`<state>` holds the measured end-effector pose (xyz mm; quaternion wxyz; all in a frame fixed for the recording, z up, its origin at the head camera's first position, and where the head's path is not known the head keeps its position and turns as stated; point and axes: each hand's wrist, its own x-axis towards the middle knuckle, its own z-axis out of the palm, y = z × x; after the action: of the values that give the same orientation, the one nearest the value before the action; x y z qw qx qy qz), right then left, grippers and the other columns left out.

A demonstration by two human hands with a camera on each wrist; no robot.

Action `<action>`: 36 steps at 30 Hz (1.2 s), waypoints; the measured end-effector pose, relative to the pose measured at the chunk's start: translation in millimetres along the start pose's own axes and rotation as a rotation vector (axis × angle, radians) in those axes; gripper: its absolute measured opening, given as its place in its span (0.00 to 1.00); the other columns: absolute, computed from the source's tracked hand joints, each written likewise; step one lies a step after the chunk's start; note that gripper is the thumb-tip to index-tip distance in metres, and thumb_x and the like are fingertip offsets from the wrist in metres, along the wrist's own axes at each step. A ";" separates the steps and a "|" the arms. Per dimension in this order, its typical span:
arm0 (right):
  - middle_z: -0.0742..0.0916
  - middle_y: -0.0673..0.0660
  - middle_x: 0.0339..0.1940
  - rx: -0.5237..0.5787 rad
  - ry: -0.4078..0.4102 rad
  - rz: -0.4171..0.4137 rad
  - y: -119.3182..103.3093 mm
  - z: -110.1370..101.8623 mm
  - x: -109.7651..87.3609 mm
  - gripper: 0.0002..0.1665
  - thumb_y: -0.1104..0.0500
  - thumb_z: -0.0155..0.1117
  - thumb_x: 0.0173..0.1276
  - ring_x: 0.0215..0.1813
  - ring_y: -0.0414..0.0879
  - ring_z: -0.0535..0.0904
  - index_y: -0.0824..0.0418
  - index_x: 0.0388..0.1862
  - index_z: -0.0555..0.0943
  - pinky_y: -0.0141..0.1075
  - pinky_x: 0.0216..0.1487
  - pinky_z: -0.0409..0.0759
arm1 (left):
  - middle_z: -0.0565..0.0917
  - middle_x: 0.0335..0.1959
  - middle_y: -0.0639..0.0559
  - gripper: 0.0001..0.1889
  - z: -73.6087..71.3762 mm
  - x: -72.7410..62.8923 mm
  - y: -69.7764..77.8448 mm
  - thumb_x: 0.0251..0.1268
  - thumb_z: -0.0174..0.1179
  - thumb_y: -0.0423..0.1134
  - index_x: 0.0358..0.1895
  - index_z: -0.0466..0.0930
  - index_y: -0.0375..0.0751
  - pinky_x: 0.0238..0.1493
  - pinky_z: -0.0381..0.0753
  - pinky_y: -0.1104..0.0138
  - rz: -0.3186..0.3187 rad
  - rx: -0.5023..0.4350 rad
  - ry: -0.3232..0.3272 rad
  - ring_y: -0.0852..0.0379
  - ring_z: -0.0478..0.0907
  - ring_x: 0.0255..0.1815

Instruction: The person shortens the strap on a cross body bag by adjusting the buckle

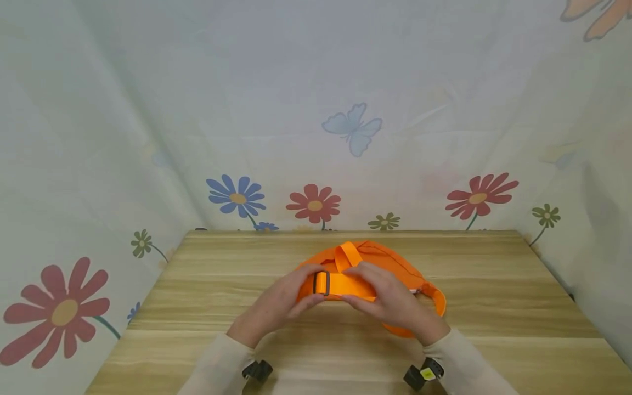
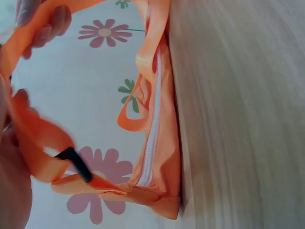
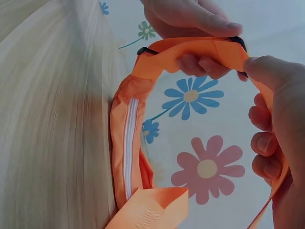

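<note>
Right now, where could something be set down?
The wooden table is bare left and right of the orange bag, toward the flowered cloth. The middle is crowded: left hand and right hand grip its strap.

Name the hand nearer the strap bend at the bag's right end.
Right. The right hand is just left of the strap bend; the left hand is farther left, at the buckle.

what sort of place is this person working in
Likely a makeshift recording booth: flower-printed sheeting stands behind and beside a wood-grain table, and the person wears black wrist devices.
</note>
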<state>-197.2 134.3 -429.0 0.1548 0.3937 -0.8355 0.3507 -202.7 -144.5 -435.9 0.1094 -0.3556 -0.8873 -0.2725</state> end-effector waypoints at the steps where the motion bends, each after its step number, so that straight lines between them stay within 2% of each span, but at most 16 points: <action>1: 0.89 0.51 0.54 -0.001 0.003 0.003 -0.8 -0.2 0.2 0.27 0.56 0.80 0.69 0.46 0.39 0.81 0.59 0.64 0.82 0.31 0.47 0.87 | 0.83 0.69 0.47 0.31 0.6 -0.1 0.2 0.77 0.67 0.52 0.75 0.71 0.44 0.67 0.87 0.54 -0.008 -0.015 0.009 0.50 0.84 0.64; 9: 0.89 0.50 0.52 0.007 0.022 0.016 -5.2 1.0 3.6 0.27 0.55 0.80 0.69 0.47 0.40 0.81 0.59 0.64 0.83 0.34 0.51 0.88 | 0.81 0.71 0.46 0.29 3.1 -1.7 0.5 0.76 0.68 0.43 0.74 0.70 0.41 0.69 0.85 0.52 -0.035 -0.106 0.061 0.48 0.83 0.68; 14: 0.89 0.51 0.53 0.025 0.022 0.039 -8.0 2.3 5.3 0.27 0.56 0.80 0.69 0.47 0.40 0.82 0.59 0.64 0.83 0.34 0.52 0.88 | 0.81 0.70 0.45 0.29 2.9 0.1 1.7 0.77 0.67 0.44 0.74 0.70 0.39 0.67 0.87 0.53 -0.042 -0.153 0.062 0.50 0.84 0.65; 19: 0.89 0.51 0.52 0.033 0.023 0.033 -10.7 4.9 8.2 0.27 0.56 0.81 0.68 0.45 0.40 0.81 0.60 0.63 0.83 0.31 0.47 0.86 | 0.82 0.67 0.47 0.28 3.1 2.2 2.9 0.77 0.67 0.45 0.73 0.69 0.41 0.63 0.89 0.58 -0.015 -0.187 0.063 0.54 0.84 0.59; 24: 0.90 0.53 0.60 0.026 0.003 0.018 -13.8 6.2 12.1 0.29 0.55 0.81 0.68 0.53 0.46 0.85 0.60 0.65 0.84 0.35 0.54 0.88 | 0.83 0.67 0.48 0.27 4.6 5.4 2.6 0.77 0.67 0.46 0.72 0.70 0.44 0.63 0.89 0.59 0.040 -0.192 0.061 0.55 0.84 0.59; 27: 0.89 0.54 0.64 0.027 -0.036 0.077 -13.4 4.4 10.5 0.31 0.52 0.81 0.68 0.57 0.49 0.85 0.59 0.67 0.83 0.37 0.56 0.89 | 0.83 0.66 0.48 0.26 3.0 5.7 2.0 0.77 0.65 0.47 0.72 0.71 0.45 0.63 0.89 0.60 0.024 -0.213 0.053 0.55 0.84 0.59; 31: 0.89 0.53 0.62 -0.024 -0.050 0.176 -9.0 -2.0 2.9 0.33 0.52 0.82 0.66 0.58 0.49 0.84 0.58 0.68 0.83 0.44 0.59 0.89 | 0.84 0.63 0.49 0.25 -3.9 2.2 -0.8 0.76 0.66 0.46 0.70 0.73 0.46 0.59 0.90 0.63 -0.031 -0.262 0.072 0.55 0.83 0.55; 34: 0.89 0.51 0.60 -0.075 -0.038 0.178 -4.7 -6.6 -1.9 0.32 0.53 0.83 0.65 0.58 0.48 0.84 0.55 0.67 0.84 0.48 0.61 0.88 | 0.84 0.61 0.49 0.24 -8.0 -0.4 -4.6 0.75 0.67 0.44 0.70 0.72 0.47 0.58 0.88 0.63 -0.034 -0.271 0.080 0.55 0.81 0.53; 36: 0.89 0.50 0.58 -0.083 -0.033 0.156 -2.5 -8.4 -3.2 0.30 0.52 0.83 0.65 0.57 0.47 0.83 0.54 0.65 0.85 0.47 0.60 0.89 | 0.84 0.61 0.50 0.24 -8.4 -1.5 -7.1 0.76 0.67 0.43 0.70 0.71 0.48 0.60 0.87 0.63 -0.025 -0.269 0.071 0.56 0.81 0.54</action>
<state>-193.4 140.9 -423.6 0.1294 0.3266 -0.8799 0.3199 -206.5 -154.3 -432.4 0.0887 -0.3461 -0.8428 -0.4026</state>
